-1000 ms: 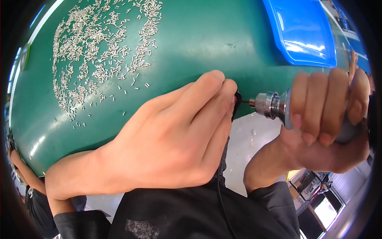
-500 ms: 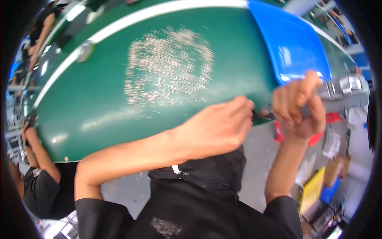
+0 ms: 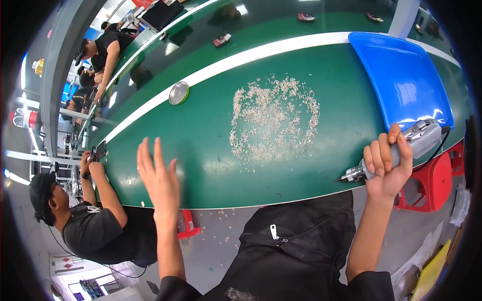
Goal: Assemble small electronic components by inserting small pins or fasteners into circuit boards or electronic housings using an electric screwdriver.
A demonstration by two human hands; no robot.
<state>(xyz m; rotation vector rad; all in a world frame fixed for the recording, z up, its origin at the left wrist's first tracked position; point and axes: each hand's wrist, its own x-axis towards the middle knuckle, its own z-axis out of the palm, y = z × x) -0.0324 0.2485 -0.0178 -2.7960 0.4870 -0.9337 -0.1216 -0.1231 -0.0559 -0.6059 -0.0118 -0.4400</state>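
Note:
My right hand (image 3: 385,168) is wrapped round a grey electric screwdriver (image 3: 423,139), whose tip points left over the near edge of the green tabletop (image 3: 206,165). A dark cable leaves its back end. Out to the left, my left hand (image 3: 159,175) is raised over the tabletop with its fingers stretched and nothing in them. Between the hands, farther in, many small silvery screws (image 3: 273,120) lie loosely spread. A shallow round metal tin (image 3: 178,93) with a green rim stands near the far edge. The blue plastic tray (image 3: 409,83) lies beyond my right hand.
At the left, a co-worker (image 3: 95,231) in black sits at the same table, hands on a small dark object. Across a white rail, small red-and-black devices (image 3: 222,40) lie on another green surface. A red stool (image 3: 432,183) stands below right; a metal post (image 3: 60,75) rises at left.
My left hand has gone from beside the screwdriver tip far to the left, and its fingers have opened. The right hand still grips the screwdriver. The whole view has shifted and become sharper.

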